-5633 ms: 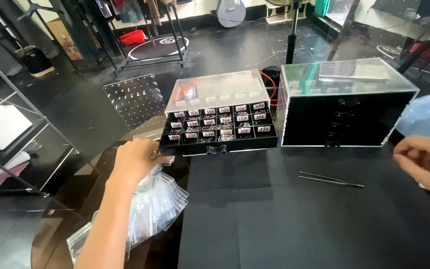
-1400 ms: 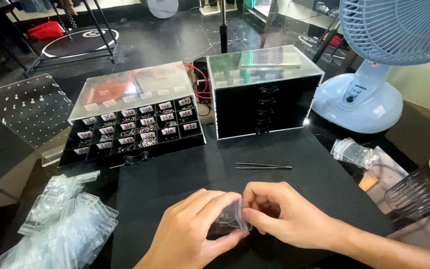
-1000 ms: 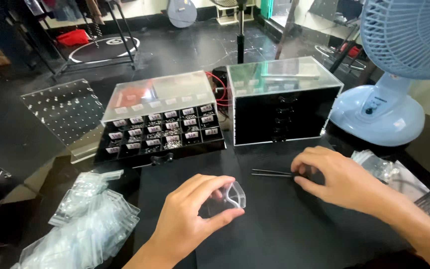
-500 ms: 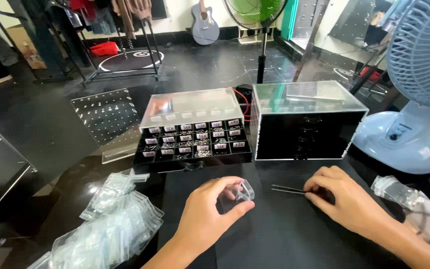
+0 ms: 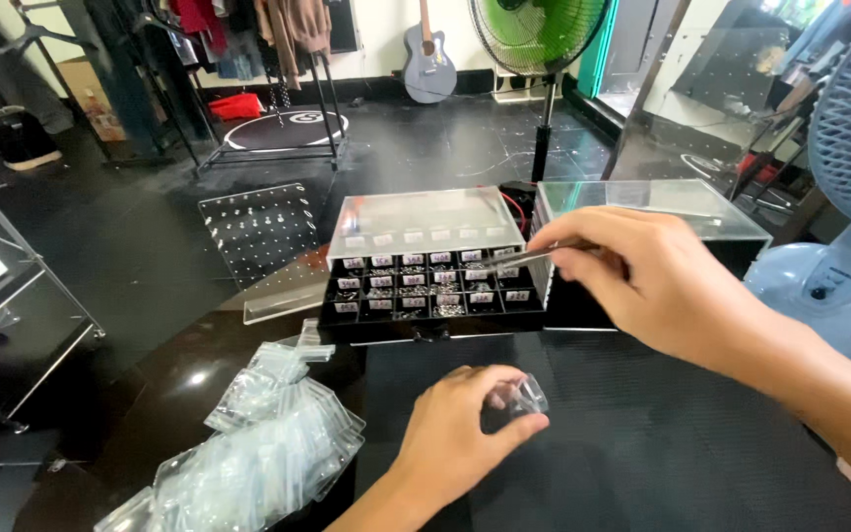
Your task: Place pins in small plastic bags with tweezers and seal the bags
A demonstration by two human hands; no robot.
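Observation:
My left hand [image 5: 460, 433] rests low on the black mat [image 5: 642, 443], pinching a small clear plastic bag [image 5: 527, 396] held open between thumb and fingers. My right hand [image 5: 642, 281] is raised over the table and grips thin metal tweezers [image 5: 504, 263]. The tweezer tips reach over the right side of a black compartment box [image 5: 430, 296] filled with several small labelled cells of tiny parts. The box's clear lid [image 5: 424, 215] stands open behind it.
A heap of clear small bags [image 5: 258, 448] lies at the left on the glossy table. A clear-topped black drawer case [image 5: 682, 212] stands right of the box, a pale blue fan [image 5: 839, 256] beyond it. A perforated acrylic panel [image 5: 263, 232] leans at the back left.
My right hand has lifted the tweezers off the mat and carried them up and left over the compartment box. The left hand keeps the little bag, now lower and nearer me.

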